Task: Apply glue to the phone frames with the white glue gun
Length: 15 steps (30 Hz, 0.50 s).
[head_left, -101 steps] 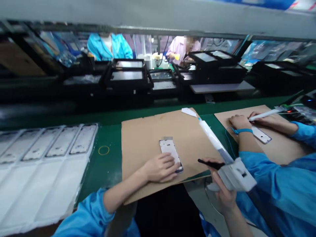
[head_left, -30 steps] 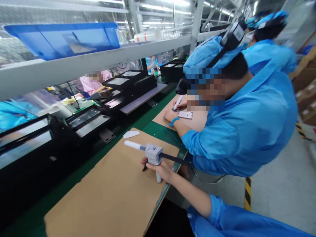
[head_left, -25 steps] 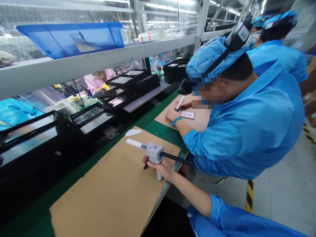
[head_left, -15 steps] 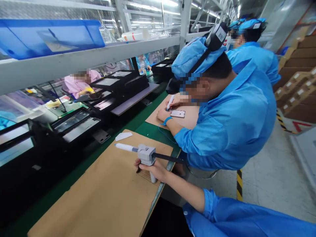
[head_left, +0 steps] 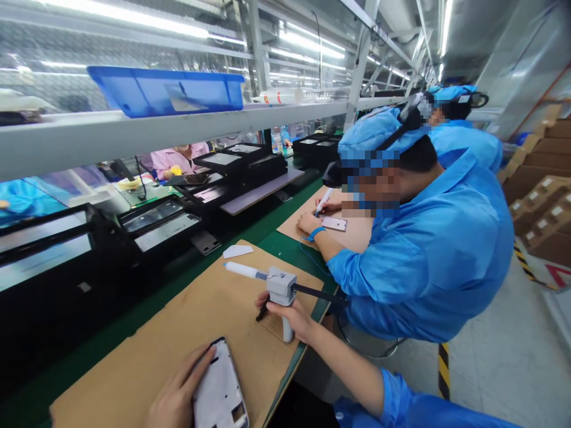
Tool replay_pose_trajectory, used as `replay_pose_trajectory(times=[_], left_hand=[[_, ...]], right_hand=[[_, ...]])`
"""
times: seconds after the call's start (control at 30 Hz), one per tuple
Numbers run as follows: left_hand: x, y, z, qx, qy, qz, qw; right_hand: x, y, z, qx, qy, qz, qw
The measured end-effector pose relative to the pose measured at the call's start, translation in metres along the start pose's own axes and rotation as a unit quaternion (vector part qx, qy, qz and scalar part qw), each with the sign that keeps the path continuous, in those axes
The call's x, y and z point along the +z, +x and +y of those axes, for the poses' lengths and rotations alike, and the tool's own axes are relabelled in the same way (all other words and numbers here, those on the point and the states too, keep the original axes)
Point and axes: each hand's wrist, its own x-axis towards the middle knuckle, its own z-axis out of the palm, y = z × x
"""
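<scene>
My right hand (head_left: pixel 297 320) is wrapped round the handle of a grey glue dispensing gun (head_left: pixel 282 286). A white tube with a bluish tip points left from the gun, and a black rod sticks out behind it. At the bottom edge my left hand (head_left: pixel 176 392) grips the left side of a phone frame (head_left: pixel 219 389), which shows a whitish inner face, a dark rim and small cut-outs. The frame's lower end runs out of view. Under both hands lies a brown cardboard sheet (head_left: pixel 147 356), with a white flat piece (head_left: pixel 238 252) at its far edge.
To my right a co-worker in blue (head_left: pixel 423 238) bends over a cardboard mat with a phone frame and a white tube. Black trays (head_left: pixel 165 229) line the bench's back. A shelf above carries a blue bin (head_left: pixel 169 92). Stacked cartons (head_left: pixel 544 202) stand far right.
My left hand has come into view at the bottom with the phone frame. My right hand still holds the dispensing gun. The view has tilted up and shifted left.
</scene>
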Motion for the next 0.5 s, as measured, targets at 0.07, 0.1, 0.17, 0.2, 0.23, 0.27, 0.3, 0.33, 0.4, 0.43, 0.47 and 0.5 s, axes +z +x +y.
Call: replay_pose_trajectory(times=[0.07, 0.1, 0.17, 0.2, 0.23, 0.27, 0.3, 0.33, 0.4, 0.43, 0.47, 0.5], left_hand=[[0.009, 0.008, 0.001, 0.013, 0.009, -0.011, 1.0], [0.01, 0.013, 0.002, 0.027, 0.016, -0.024, 0.999], [0.005, 0.02, 0.009, 0.041, 0.023, -0.048, 0.998], [0.002, 0.022, 0.016, 0.035, 0.023, -0.053, 0.998], [-0.001, 0.023, 0.025, 0.021, 0.017, -0.053, 0.998], [-0.004, 0.024, 0.036, -0.004, 0.01, -0.044, 0.999], [-0.006, 0.025, 0.047, -0.029, 0.003, -0.033, 0.999], [-0.007, 0.026, 0.056, -0.045, -0.008, -0.028, 0.999], [-0.006, 0.029, 0.068, -0.062, -0.037, -0.027, 0.997], [-0.005, 0.029, 0.07, -0.074, -0.046, -0.022, 0.996], [-0.003, 0.029, 0.071, -0.082, -0.055, -0.018, 0.995], [-0.001, 0.028, 0.07, -0.085, -0.063, -0.018, 0.994]], right_hand=[[-0.002, 0.001, 0.001, -0.001, -0.006, -0.009, 1.0], [-0.003, 0.002, 0.001, -0.001, -0.012, -0.014, 1.0], [-0.006, 0.002, 0.001, 0.005, -0.026, -0.019, 0.999], [-0.009, 0.0, 0.0, 0.008, -0.032, -0.017, 0.999], [-0.013, -0.003, -0.001, 0.012, -0.039, -0.012, 0.999], [-0.017, -0.008, -0.002, 0.013, -0.048, -0.009, 0.999], [-0.021, -0.013, -0.003, 0.01, -0.061, -0.011, 0.998], [-0.025, -0.019, -0.005, 0.003, -0.077, -0.019, 0.997], [-0.031, -0.031, -0.009, -0.008, -0.135, -0.03, 0.99], [-0.032, -0.038, -0.011, -0.003, -0.183, -0.021, 0.983], [-0.032, -0.046, -0.012, 0.008, -0.244, 0.003, 0.97], [-0.032, -0.056, -0.013, 0.022, -0.308, 0.037, 0.95]])
